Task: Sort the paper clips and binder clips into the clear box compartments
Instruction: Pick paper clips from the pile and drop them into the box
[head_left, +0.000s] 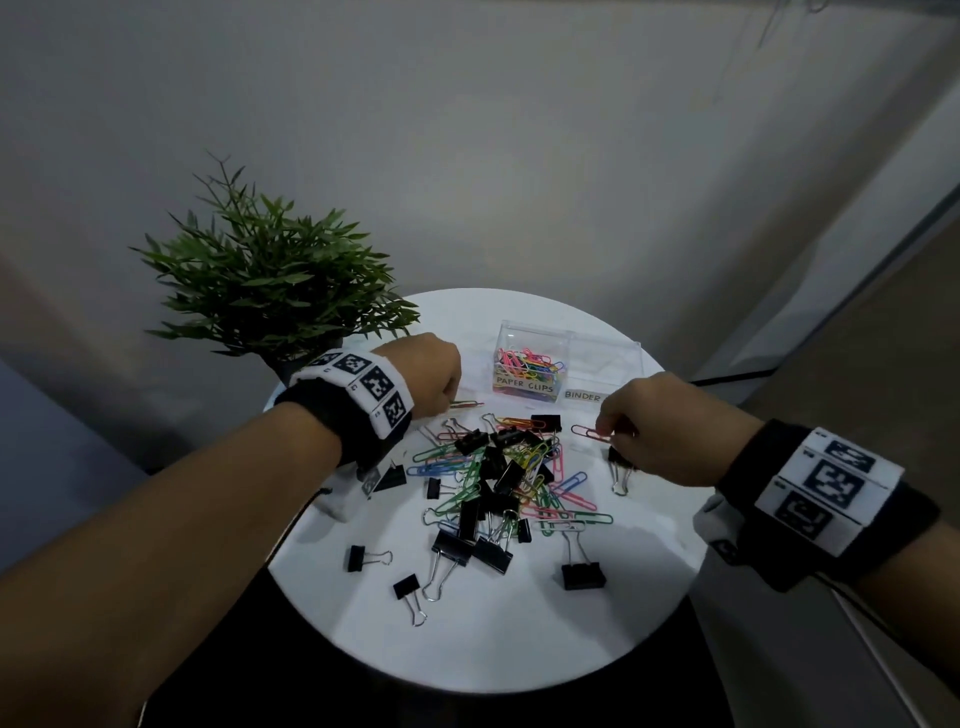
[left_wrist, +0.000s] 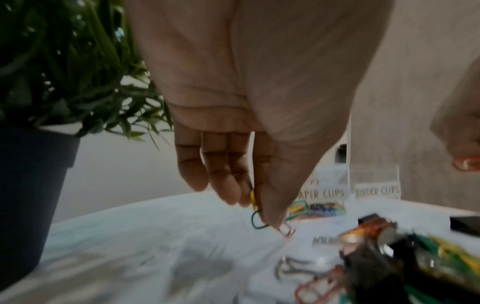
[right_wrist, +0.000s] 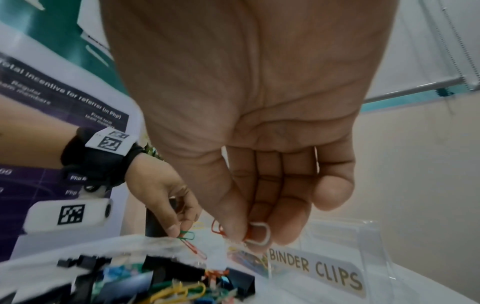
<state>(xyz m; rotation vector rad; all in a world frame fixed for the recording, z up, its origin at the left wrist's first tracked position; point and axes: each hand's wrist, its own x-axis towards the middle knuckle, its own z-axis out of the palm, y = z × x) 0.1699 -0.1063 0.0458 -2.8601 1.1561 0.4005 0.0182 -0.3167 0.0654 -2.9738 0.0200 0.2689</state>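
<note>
A mixed pile (head_left: 498, 467) of coloured paper clips and black binder clips lies mid-table. Behind it stands the clear box (head_left: 571, 332); the compartment labelled PAPER CLIPS (head_left: 524, 387) holds many coloured clips, while the one labelled BINDER CLIPS (right_wrist: 315, 269) looks bare. My left hand (head_left: 452, 404) hovers left of the box and pinches a few paper clips (left_wrist: 257, 221), green, yellow and red. My right hand (head_left: 602, 428) is in front of the binder compartment, thumb and fingers pinching a red paper clip (head_left: 587, 433) and a white one (right_wrist: 259, 234).
A potted plant (head_left: 275, 291) stands at the table's back left, close to my left wrist. Loose binder clips (head_left: 583, 574) lie scattered toward the front, and one (head_left: 619, 470) is just under my right hand. The round white table (head_left: 519, 654) ends near the front.
</note>
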